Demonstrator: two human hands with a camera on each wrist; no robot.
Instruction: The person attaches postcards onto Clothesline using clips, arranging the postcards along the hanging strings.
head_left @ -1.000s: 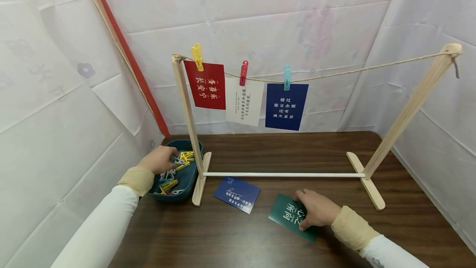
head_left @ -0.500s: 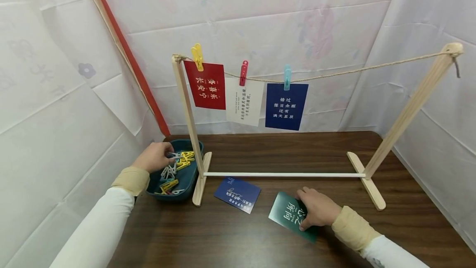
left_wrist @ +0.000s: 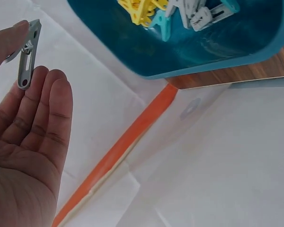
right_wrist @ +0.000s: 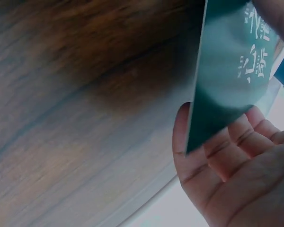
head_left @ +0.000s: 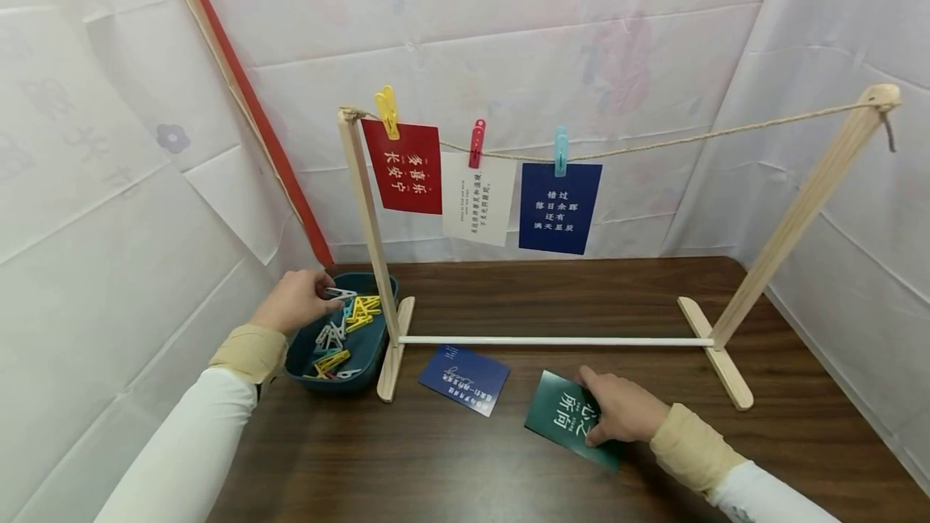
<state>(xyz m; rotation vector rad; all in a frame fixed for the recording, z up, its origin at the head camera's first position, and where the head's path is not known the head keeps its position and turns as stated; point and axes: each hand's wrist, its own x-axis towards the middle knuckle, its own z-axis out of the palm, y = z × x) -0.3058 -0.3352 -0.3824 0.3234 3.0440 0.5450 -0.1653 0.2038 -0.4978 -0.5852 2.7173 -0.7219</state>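
Between thumb and fingers my left hand pinches a grey clothespin, over the far left side of the teal basket. Inside the basket lie several yellow, grey and teal clothespins. My right hand grips a green card with white lettering, thumb on one edge and fingers along the other. In the right wrist view the card stands at a slant above the wooden tabletop. A blue card lies flat on the table, between the basket and the green card.
A wooden frame holds up a sagging twine. Clipped to it hang a red card, a white card and a dark blue card. A white rod joins the frame's feet. White cloth surrounds the table.
My left hand has lifted and drawn back a little to the left with the grey clothespin, away from the other pins. The green card has tilted slightly in my right hand.
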